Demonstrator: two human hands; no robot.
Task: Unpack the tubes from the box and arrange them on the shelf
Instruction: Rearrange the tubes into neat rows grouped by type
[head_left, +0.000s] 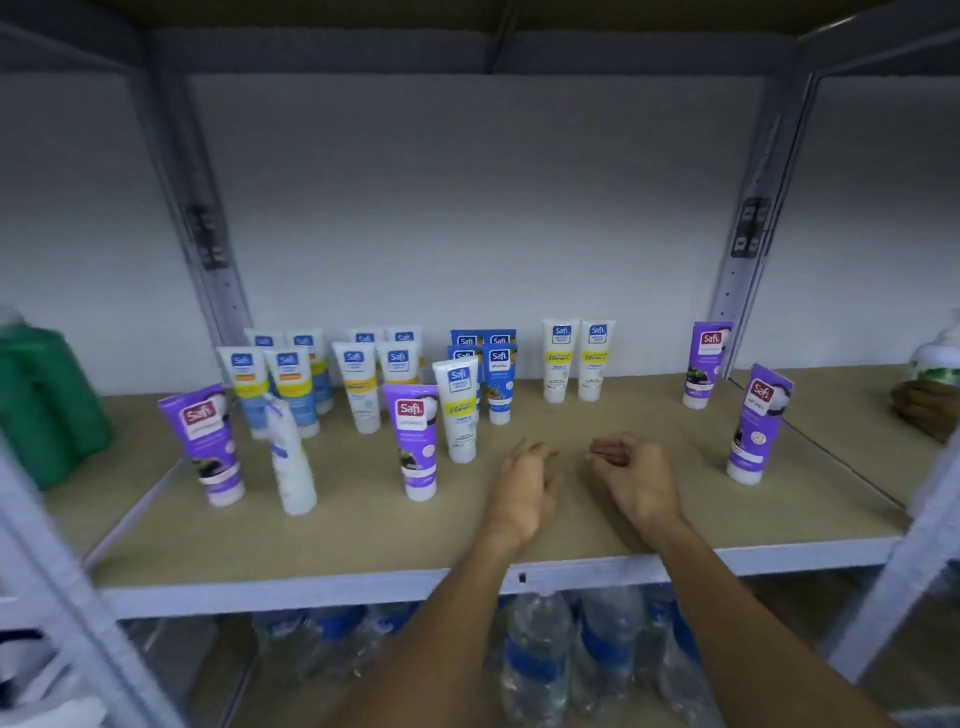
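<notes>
We find the tubes (363, 387) standing cap-down on the shelf board (571, 535), grouped roughly by colour. White-and-yellow ones are at the left rear, blue tubes (500, 382) in the middle and a white pair (576, 358) further right. Purple ones are scattered toward the front and the right. The box is not in view.

Both hands hover just above the board near its front edge and hold nothing. The left hand (524, 483) has its fingers loosely curved and slightly spread; the right hand (631, 475) has its fingers curled loosely inward. The nearest items are a white Vitamin C tube (457, 410) and a purple tube (415, 441), both just left of the left hand.

We judge these tubes to be light, with soft, squeezable walls and a smooth, somewhat slippery skin. Each stands on a narrow cap and will probably tip if brushed. We recommend taking hold low, at the cap or just above it, where the body is likely stiffest. Use the thumb and two fingers, and avoid the flat crimped top.
</notes>
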